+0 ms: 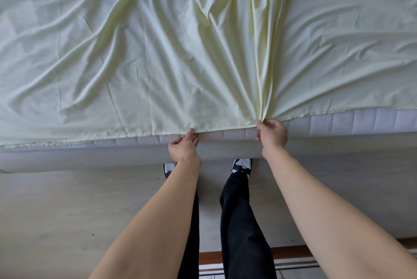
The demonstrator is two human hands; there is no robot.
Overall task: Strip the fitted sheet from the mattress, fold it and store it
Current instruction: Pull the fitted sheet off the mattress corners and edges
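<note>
Sheet point(158, 42), pale yellow-green and heavily wrinkled, lies spread over the top of the mattress point(361, 123) and fills the whole view from nine o'clock round through twelve to three. Its hemmed near edge runs across the frame just above the mattress's grey quilted side, which shows as a band of stitched panels below the hem. The left hand point(184, 146), a little toward seven o'clock from the centre, pinches that hem between thumb and fingertips, so its grip is closed on the sheet. The right hand point(272, 135), toward four o'clock from the centre, has its fingers curled round a gathered bunch of the cloth at the edge; sharp folds fan out from that grip toward twelve o'clock, with one tall ridge rising straight up the frame. The two hands are near each other but apart, both at the mattress edge. Below them, at six o'clock, stand the person's legs in black trousers point(241, 222), with black-and-white shoes point(241, 165) on a light wooden floor point(67, 211) close against the bed.
</note>
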